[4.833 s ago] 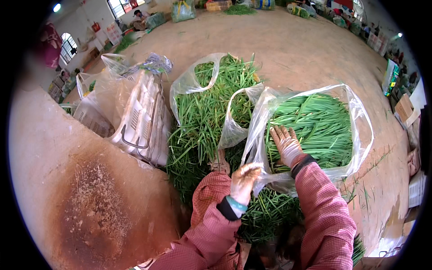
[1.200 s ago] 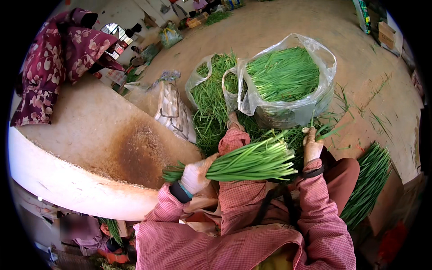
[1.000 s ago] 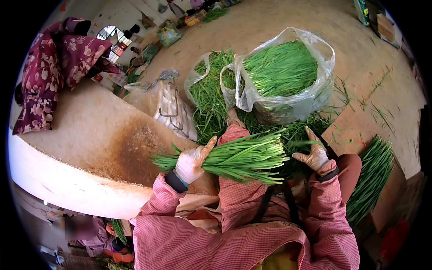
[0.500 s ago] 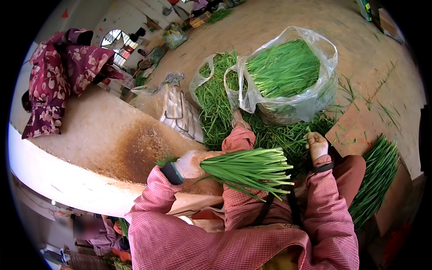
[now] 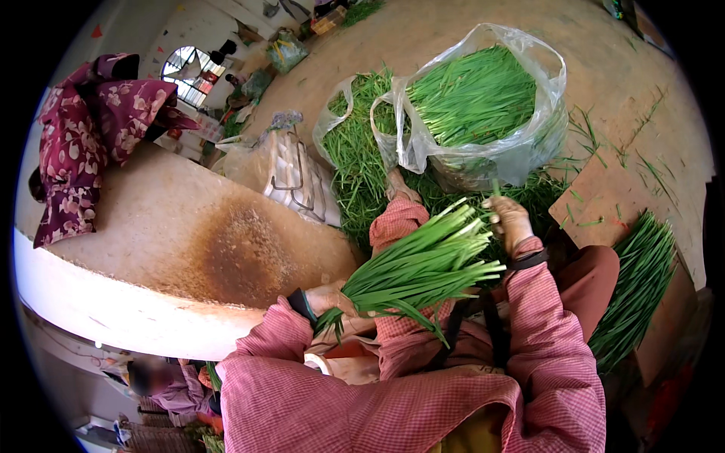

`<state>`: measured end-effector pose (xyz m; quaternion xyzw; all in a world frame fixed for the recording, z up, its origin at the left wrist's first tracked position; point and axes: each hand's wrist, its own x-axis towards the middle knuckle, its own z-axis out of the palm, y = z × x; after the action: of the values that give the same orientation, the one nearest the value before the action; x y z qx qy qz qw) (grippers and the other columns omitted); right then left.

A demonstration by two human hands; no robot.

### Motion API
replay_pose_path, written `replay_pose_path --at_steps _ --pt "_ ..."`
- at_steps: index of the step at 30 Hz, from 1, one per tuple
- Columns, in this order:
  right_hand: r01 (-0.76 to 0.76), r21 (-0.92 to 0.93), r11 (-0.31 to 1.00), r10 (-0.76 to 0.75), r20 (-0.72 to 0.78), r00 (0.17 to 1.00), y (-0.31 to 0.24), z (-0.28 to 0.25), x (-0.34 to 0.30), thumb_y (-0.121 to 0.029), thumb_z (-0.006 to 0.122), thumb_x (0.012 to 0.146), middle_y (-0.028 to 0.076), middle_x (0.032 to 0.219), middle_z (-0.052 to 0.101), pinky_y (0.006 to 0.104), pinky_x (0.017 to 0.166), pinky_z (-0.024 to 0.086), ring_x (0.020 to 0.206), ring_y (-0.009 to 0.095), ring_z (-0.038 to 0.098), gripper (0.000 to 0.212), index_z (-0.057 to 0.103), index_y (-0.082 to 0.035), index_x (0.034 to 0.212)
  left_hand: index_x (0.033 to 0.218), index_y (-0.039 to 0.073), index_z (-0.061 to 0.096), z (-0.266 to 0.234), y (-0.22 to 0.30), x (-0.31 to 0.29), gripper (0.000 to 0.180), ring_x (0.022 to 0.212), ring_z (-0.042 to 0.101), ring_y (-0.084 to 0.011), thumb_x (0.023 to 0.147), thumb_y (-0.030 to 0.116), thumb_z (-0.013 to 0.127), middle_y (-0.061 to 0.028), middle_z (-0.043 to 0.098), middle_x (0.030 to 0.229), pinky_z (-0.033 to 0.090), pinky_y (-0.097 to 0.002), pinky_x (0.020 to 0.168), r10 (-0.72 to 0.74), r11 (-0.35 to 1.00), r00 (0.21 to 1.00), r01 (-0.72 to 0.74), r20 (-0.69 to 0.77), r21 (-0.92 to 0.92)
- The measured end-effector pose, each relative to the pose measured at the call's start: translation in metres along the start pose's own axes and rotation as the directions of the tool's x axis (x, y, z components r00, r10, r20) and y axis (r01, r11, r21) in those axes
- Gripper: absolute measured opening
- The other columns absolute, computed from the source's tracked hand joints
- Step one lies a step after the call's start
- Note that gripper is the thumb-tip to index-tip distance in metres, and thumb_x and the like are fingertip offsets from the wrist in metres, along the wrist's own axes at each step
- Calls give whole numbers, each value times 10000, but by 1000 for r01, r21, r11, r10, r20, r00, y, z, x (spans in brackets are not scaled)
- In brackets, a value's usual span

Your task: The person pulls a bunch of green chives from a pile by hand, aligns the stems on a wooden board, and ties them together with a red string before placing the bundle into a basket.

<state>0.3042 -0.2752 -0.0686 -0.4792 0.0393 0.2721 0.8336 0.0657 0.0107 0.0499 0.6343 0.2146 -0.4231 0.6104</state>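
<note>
A bunch of garlic chives (image 5: 423,264) lies across my lap, its pale cut ends fanned toward the upper right. My left hand (image 5: 331,300) is closed round the leafy end, with some leaf tips drooping below it. To the right of the pale ends, my right hand (image 5: 510,220) is raised, fingers pinched on a thin green leaf (image 5: 495,186) that sticks up from them. Loose trimmed leaves (image 5: 361,208) are heaped on the floor around my bare foot (image 5: 402,186).
Ahead stands a clear plastic bag (image 5: 555,90) packed with chives, beside a smaller bag (image 5: 326,136) of loose leaves. More chives (image 5: 638,287) lie on a brown board (image 5: 596,198) at right. A stained ledge (image 5: 151,226) with a floral garment (image 5: 75,151) runs along the left.
My left hand has moved down and right, and the bunch has tilted with its pale ends swinging upward and spreading. My right hand has moved slightly up and left, still pinching a green leaf.
</note>
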Motion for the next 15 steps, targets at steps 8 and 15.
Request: replay_pose_path --at_steps 8,15 --pt "79 -374 924 -215 -337 917 4 -90 21 -234 560 829 -13 560 511 207 375 290 394 78 395 163 600 -77 843 604 -7 497 31 -63 15 212 667 449 -172 769 125 519 -71 484 631 358 -277 680 61 966 994 -81 -88 -246" --pt "282 -313 907 -333 -121 935 1 -32 -13 -229 612 808 -49 594 490 175 435 309 481 26 385 175 635 -70 877 584 2 493 45 -45 7 196 681 463 -175 738 118 530 -82 498 647 368 -277 675 15 934 978 -89 -210 -346"
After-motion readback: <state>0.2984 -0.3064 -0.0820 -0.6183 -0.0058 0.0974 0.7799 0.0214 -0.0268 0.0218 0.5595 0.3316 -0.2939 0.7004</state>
